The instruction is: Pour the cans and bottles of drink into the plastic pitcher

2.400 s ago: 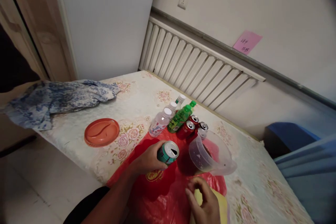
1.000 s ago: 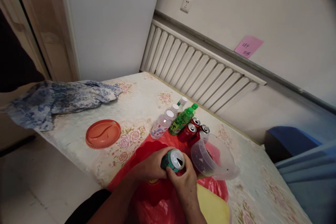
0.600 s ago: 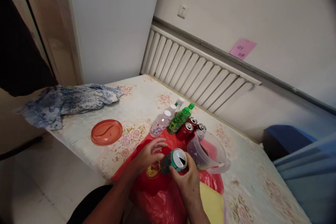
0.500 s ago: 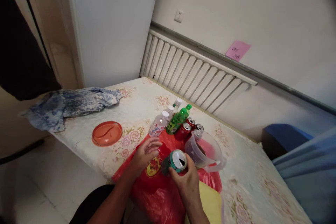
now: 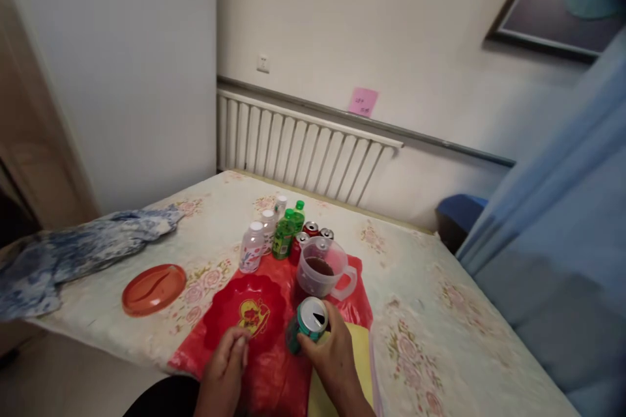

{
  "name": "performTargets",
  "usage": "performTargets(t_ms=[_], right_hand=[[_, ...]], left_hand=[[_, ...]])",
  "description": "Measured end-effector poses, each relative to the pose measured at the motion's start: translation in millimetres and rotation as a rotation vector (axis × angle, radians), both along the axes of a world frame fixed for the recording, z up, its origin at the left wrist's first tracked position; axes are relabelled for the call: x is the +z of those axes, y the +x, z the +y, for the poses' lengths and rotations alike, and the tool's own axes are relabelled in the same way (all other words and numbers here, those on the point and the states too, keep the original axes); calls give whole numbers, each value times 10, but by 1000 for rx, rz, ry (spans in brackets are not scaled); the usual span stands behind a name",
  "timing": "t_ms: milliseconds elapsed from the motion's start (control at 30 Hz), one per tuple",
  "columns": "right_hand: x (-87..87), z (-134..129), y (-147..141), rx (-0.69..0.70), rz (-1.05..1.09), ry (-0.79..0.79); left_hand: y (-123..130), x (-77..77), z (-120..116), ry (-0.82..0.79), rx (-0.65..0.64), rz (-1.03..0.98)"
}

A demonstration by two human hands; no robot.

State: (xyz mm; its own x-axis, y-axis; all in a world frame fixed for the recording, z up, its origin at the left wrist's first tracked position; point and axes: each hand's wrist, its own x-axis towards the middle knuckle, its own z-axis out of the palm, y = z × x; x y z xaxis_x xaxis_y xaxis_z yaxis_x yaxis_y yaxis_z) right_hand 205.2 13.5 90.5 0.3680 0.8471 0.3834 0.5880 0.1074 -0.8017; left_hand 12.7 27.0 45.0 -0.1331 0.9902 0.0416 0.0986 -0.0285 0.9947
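My right hand (image 5: 332, 352) is wrapped around a green drink can (image 5: 312, 319), its silver top open and facing me. The can is in front of a clear plastic measuring jug (image 5: 315, 277) with dark liquid inside. My left hand (image 5: 225, 365) has its fingers curled in, with nothing visible in them. It is at the near edge of a red scalloped plate (image 5: 222, 313) bearing a yellow printed design. Plate and jug are on a red plastic sheet (image 5: 274, 378).
Behind the jug stand several red cans (image 5: 300, 249), green bottles (image 5: 283, 238) and clear white-capped bottles (image 5: 251, 251). An orange lid-like dish (image 5: 141, 293) lies left, near a blue patterned cloth (image 5: 92, 247). A yellow pad (image 5: 359, 345) is under my right wrist.
My left hand has gone from open fingers to curled ones and drawn back toward me, uncovering the red plate. The view has turned right; my right hand still holds the can.
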Motion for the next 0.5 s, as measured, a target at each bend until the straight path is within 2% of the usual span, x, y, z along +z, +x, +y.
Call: performTargets(t_ms=[67,133,300,500], right_hand=[[5,-111,151,-36,-15,4],[-18,-219,326,-90,-29,5],[-176,-452,845,-220,-55,30],[-364,-597,1531,-314,-121,-36]], left_hand=[[182,-68,-52,-4,-50,64],[394,-147,-95,11,-158,134],[897,-330,-127,88,-401,346],[1232,-477,55,181,-462,622]])
